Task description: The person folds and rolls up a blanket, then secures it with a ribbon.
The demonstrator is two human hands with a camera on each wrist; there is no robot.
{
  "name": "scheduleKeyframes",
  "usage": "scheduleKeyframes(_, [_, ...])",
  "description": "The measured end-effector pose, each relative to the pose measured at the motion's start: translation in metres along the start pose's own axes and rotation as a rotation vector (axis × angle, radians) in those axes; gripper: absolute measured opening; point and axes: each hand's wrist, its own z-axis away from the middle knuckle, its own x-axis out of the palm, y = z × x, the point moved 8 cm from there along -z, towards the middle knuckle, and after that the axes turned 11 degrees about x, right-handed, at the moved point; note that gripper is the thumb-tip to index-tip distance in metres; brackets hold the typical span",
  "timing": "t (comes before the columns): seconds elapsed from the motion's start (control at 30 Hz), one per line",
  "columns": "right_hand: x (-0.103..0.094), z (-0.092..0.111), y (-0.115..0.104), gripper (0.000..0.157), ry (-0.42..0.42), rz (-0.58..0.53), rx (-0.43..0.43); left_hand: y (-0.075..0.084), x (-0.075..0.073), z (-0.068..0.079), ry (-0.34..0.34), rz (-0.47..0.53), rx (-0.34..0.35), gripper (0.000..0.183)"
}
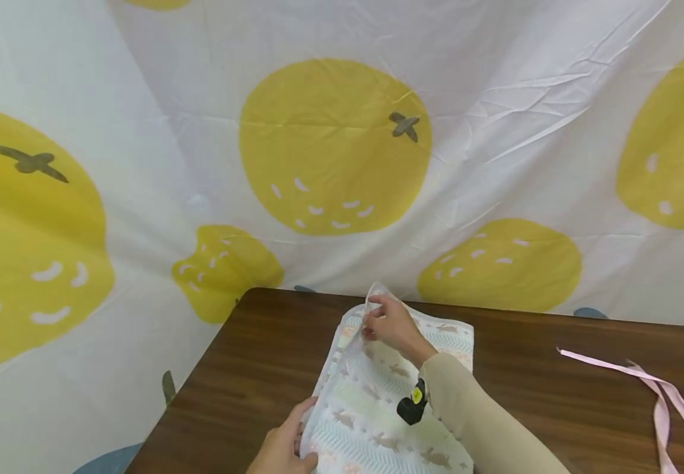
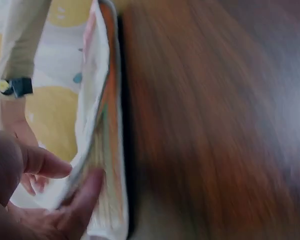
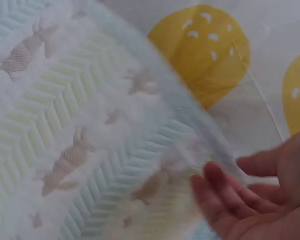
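Observation:
A white cloth (image 1: pixel 377 401) printed with brown rabbits and pale green and blue herringbone bands lies folded in layers on the table. My right hand (image 1: pixel 397 327) pinches the top layer near its far left corner, which stands raised. In the right wrist view the fingers (image 3: pixel 225 192) are at the cloth's bound edge. Lower down, my left hand (image 1: pixel 287 441) holds the near left edge, thumb over it. The left wrist view shows the thumb and a finger (image 2: pixel 90 197) at the upper layer's edge, with a gap between the layers beyond.
The dark wooden table (image 1: pixel 223 388) extends to both sides of the cloth. A pink ribbon (image 1: pixel 667 395) lies loosely at the right. Behind the table hangs a white curtain (image 1: pixel 342 263) with large yellow fruit. A small black camera (image 1: pixel 413 403) is strapped at the right wrist.

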Motion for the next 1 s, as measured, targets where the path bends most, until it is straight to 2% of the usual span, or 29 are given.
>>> scheduleKeyframes(0.07, [0.002, 0.006, 0.003, 0.051, -0.073, 0.102, -0.001, -0.002, -0.004, -0.002, 0.024, -0.157, -0.015, 0.073])
scheduleKeyframes(0.13, [0.003, 0.013, 0.007, 0.048, -0.139, 0.220, -0.012, -0.004, -0.008, -0.004, 0.051, -0.251, -0.022, 0.074])
scheduleKeyframes(0.2, [0.005, 0.021, 0.010, 0.043, -0.209, 0.311, -0.034, -0.001, -0.011, -0.007, 0.070, -0.329, 0.016, 0.071])
scheduleKeyframes(0.27, [0.006, 0.031, 0.012, 0.038, -0.268, 0.391, -0.074, 0.002, -0.009, -0.010, 0.061, -0.363, 0.079, 0.064])
scheduleKeyframes(0.3, [0.007, 0.037, 0.012, 0.036, -0.299, 0.429, -0.096, 0.006, -0.007, -0.012, 0.047, -0.374, 0.126, 0.060])
scheduleKeyframes(0.4, [0.010, 0.057, 0.016, 0.033, -0.395, 0.570, -0.160, 0.011, 0.004, -0.014, -0.046, -0.403, 0.211, 0.051])
scheduleKeyframes(0.5, [0.015, 0.080, 0.023, 0.033, -0.466, 0.691, -0.200, 0.012, 0.012, -0.015, -0.138, -0.401, 0.235, 0.050])
scheduleKeyframes(0.57, [0.016, 0.095, 0.029, 0.034, -0.499, 0.729, -0.203, 0.012, 0.016, -0.015, -0.185, -0.392, 0.225, 0.050])
scheduleKeyframes(0.7, [0.015, 0.120, 0.040, 0.035, -0.490, 0.720, -0.231, 0.013, 0.020, -0.016, -0.243, -0.376, 0.254, 0.047])
scheduleKeyframes(0.83, [0.012, 0.142, 0.050, 0.032, -0.446, 0.720, -0.346, 0.013, 0.028, -0.015, -0.331, -0.392, 0.340, 0.042])
scheduleKeyframes(0.87, [0.011, 0.147, 0.053, 0.032, -0.441, 0.733, -0.393, 0.013, 0.031, -0.015, -0.358, -0.401, 0.363, 0.041])
scheduleKeyframes(1.0, [0.011, 0.166, 0.070, 0.035, -0.424, 0.778, -0.691, 0.013, 0.040, -0.012, -0.450, -0.413, 0.430, 0.044])
